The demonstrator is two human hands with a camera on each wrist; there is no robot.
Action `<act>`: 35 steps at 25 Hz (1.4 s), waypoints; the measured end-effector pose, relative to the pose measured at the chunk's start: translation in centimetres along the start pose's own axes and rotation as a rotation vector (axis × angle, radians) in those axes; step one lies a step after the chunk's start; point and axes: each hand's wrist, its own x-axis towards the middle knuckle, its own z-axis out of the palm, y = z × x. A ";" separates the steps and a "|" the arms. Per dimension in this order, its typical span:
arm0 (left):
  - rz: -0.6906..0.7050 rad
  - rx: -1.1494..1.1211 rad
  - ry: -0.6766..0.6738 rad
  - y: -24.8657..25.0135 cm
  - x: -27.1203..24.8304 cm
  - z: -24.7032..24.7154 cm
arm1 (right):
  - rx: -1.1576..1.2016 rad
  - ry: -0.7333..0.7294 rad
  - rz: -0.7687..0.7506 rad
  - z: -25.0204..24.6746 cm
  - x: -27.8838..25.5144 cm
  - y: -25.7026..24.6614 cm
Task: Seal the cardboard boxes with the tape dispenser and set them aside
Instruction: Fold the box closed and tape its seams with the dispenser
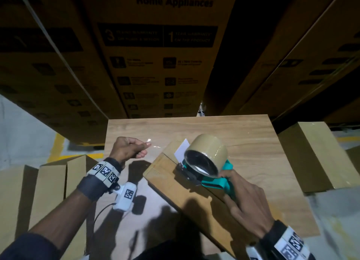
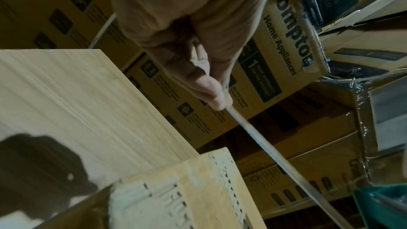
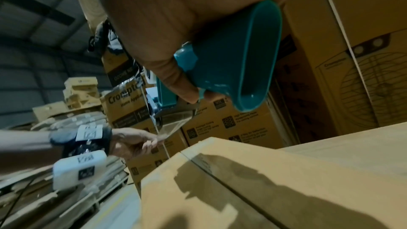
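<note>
A flat cardboard box [image 1: 196,199] lies slantwise on the wooden table [image 1: 243,135], its top seam [image 3: 211,173] running down the middle. My right hand [image 1: 245,199] grips the teal handle of the tape dispenser [image 1: 206,166], which carries a tan roll and hovers over the box's far end. A clear strip of tape [image 1: 155,146] stretches from the dispenser to my left hand [image 1: 132,148], which pinches its free end between thumb and fingers to the left of the box. In the left wrist view the tape [image 2: 264,145] runs taut away from my fingertips [image 2: 215,97].
Tall printed appliance cartons [image 1: 159,51] stand stacked right behind the table. Plain cardboard boxes [image 1: 48,197] sit on the floor at the left, and another box [image 1: 319,156] stands at the right. Yellow floor lines [image 1: 58,148] show at the left.
</note>
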 end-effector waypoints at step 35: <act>0.200 0.272 0.038 -3.3 3.1 2.5 | -0.190 -0.139 0.051 4.0 0.2 1.3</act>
